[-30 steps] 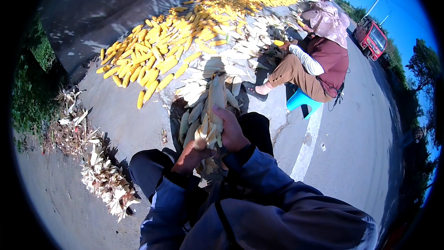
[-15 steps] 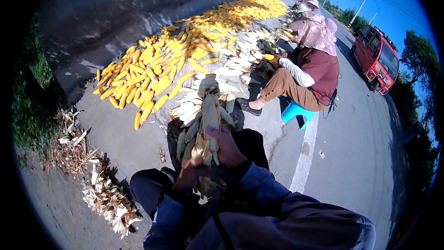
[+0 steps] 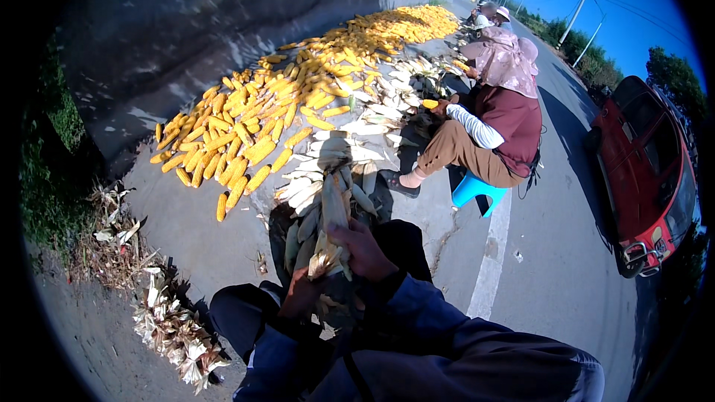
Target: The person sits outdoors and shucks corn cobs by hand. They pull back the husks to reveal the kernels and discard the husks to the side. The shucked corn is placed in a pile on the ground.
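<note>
An ear of corn point(image 3: 334, 205), still in its pale husk, points away from me above my lap. My right hand point(image 3: 361, 249) is wrapped around its right side, fingers closed. My left hand point(image 3: 302, 292) is at the lower end of the ear, closed against the loose husk, with its fingers partly in shadow. Just beyond lie several unhusked ears point(image 3: 304, 184) in pale husks, some shaded between my knees. Farther off and to the left spreads a long heap of bare yellow cobs point(image 3: 253, 123).
A seated person point(image 3: 499, 119) on a blue stool point(image 3: 474, 192) at the right holds a yellow cob point(image 3: 430, 104). More people point(image 3: 503, 16) sit beyond. A red vehicle point(image 3: 644, 164) is on the road at right. Torn husks point(image 3: 175, 327) lie at left. A grey wall point(image 3: 223, 15) backs the heap.
The red vehicle has come much closer along the road at right. My left hand has shifted slightly down and left at the ear's lower end; my right hand keeps its grip.
</note>
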### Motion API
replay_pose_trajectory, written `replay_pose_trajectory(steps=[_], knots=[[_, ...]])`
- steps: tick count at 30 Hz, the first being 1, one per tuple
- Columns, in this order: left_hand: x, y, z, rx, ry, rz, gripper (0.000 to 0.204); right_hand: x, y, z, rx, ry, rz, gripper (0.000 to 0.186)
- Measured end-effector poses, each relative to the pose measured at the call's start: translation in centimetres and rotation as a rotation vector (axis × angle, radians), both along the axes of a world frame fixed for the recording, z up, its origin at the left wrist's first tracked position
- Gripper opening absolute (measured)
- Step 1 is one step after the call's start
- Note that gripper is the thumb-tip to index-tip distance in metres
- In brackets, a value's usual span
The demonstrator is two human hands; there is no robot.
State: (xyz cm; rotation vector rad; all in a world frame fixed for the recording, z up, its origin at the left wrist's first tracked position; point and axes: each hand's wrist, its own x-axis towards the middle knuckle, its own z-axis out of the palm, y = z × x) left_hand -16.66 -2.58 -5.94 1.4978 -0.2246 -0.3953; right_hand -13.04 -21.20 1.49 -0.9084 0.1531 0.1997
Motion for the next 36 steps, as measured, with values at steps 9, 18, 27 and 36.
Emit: replay_pose_trajectory(steps=[9, 18, 27, 36], knots=[[-0.2, -0.5, 0.4, 0.063, -0.052, -0.053, 0.028, -1.1, 0.0, 0.4, 0.119, 0.051, 0.016, 0.035], [-0.7, 0.1, 2.3, 0.137, -0.148, -0.103, 0.023, -1.2, -0.2, 0.1, 0.277, 0.145, 0.084, 0.046], [-0.6, -0.1, 2.5, 0.063, 0.015, -0.216, 0.027, -0.5, -1.0, 0.5, 0.161, 0.201, 0.077, 0.050], [-0.7, -0.2, 3.7, 0.075, 0.059, -0.240, 0.033, -0.6, -0.6, 1.9, -0.182, 0.119, -0.066, 0.045]])
